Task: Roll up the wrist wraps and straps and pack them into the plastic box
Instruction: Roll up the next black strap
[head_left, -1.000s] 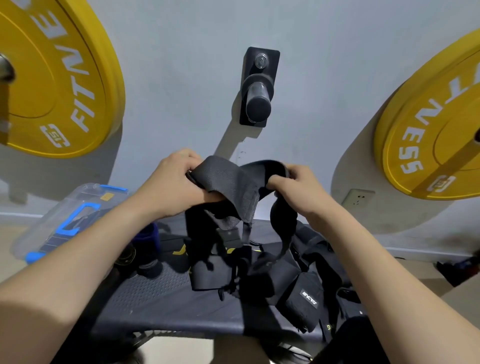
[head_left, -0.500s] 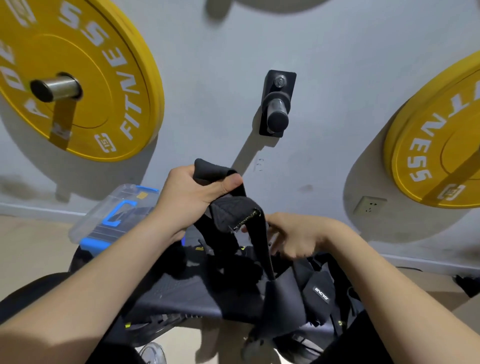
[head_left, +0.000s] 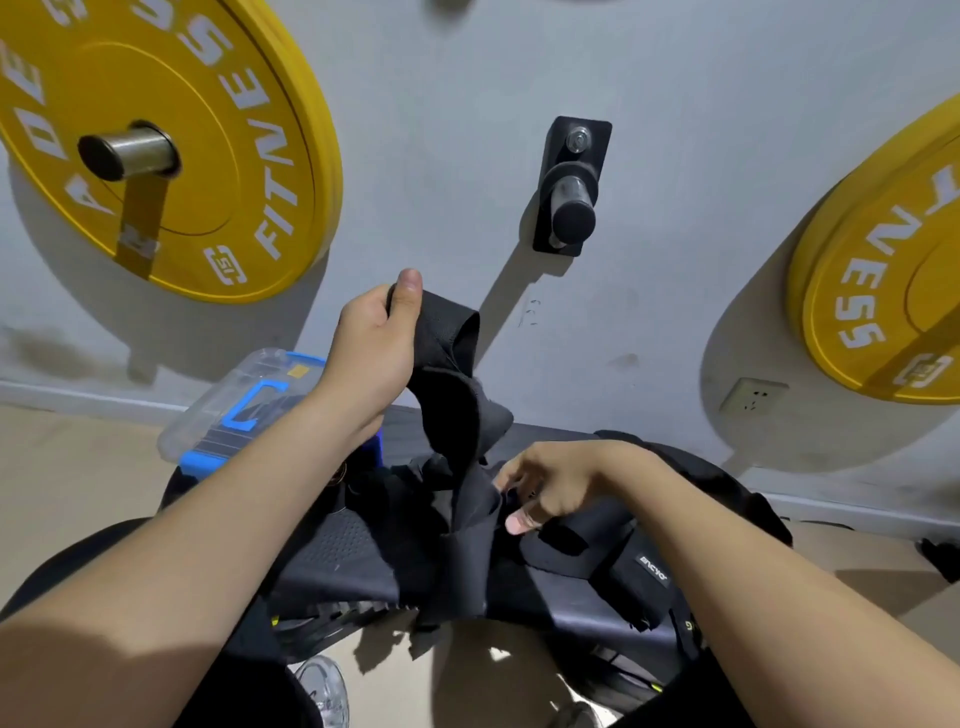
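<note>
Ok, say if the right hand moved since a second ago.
Yes. The right hand has dropped farther below the wall peg, pinching the wrist wrap low over the bench.

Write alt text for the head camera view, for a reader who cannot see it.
A person's left hand holds the top end of a black wrap while the right hand pinches it lower down, above a dark bench piled with more straps. A clear plastic box sits at the bench's left; yellow weight plates hang on the wall.
</note>
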